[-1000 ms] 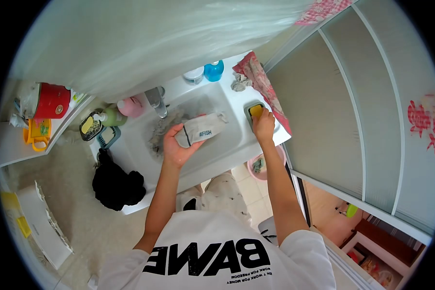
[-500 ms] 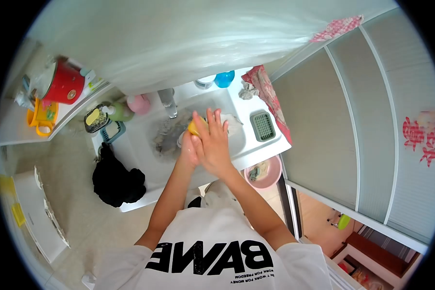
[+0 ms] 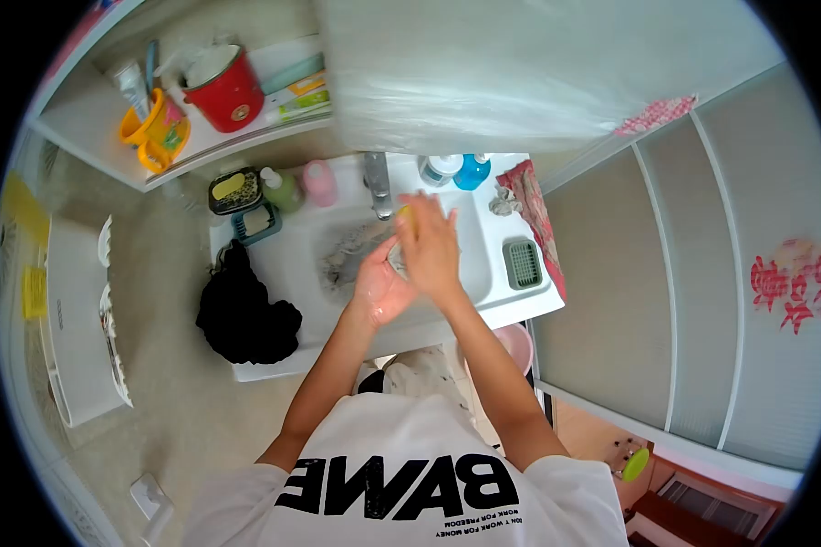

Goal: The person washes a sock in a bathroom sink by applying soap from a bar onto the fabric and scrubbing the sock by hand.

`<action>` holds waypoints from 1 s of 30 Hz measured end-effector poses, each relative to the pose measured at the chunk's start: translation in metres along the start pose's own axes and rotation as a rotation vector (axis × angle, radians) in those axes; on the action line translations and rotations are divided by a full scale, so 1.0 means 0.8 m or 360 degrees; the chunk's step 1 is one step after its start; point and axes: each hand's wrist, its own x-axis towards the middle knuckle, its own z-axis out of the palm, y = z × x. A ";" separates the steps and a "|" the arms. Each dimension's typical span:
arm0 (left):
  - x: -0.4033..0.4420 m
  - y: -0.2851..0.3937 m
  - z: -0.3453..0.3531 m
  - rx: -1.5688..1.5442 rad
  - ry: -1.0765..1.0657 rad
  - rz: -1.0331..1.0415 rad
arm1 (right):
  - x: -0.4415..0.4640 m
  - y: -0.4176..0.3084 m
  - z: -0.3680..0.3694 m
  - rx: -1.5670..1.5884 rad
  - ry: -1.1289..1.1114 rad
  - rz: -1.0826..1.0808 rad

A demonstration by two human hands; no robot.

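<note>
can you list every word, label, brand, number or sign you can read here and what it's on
"BAME", upside down in large black letters on the shirt
"DON T WORK FOR MONEY", small, same shirt
"WORK FOR FREEDOM", small, same shirt
Red marks, like characters, on the sliding door: too broken up to read
Red pot, white tub, green tube: print too small or blurred

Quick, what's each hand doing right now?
Left hand: palm up, holding the pale cloth.
Right hand: holding the yellow soap under its palm, fingers nearly straight.
</note>
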 end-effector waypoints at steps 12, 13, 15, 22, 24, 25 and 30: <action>-0.051 0.031 0.000 -0.0128 -0.0117 0.0155 | -0.013 -0.061 0.021 0.0066 -0.0061 -0.0330; -0.056 0.034 0.005 -0.0144 -0.0094 0.0176 | -0.005 -0.055 0.021 0.0150 -0.0051 -0.0187; -0.062 0.039 0.011 -0.0179 -0.0047 0.0210 | 0.005 -0.041 0.020 0.0305 0.0015 0.0229; -0.077 0.059 0.012 -0.0177 -0.0212 0.0187 | -0.016 0.026 0.013 0.0785 0.0544 0.0446; -0.068 0.058 -0.002 -0.0076 -0.0207 0.0232 | -0.046 -0.027 -0.012 0.0781 -0.0013 0.0253; -0.063 0.056 -0.012 -0.0017 -0.0250 0.0199 | -0.061 -0.048 -0.010 0.0662 -0.0078 0.0054; -0.049 0.061 -0.021 0.0168 -0.0437 0.0068 | -0.058 -0.067 0.027 0.0685 -0.0093 0.0226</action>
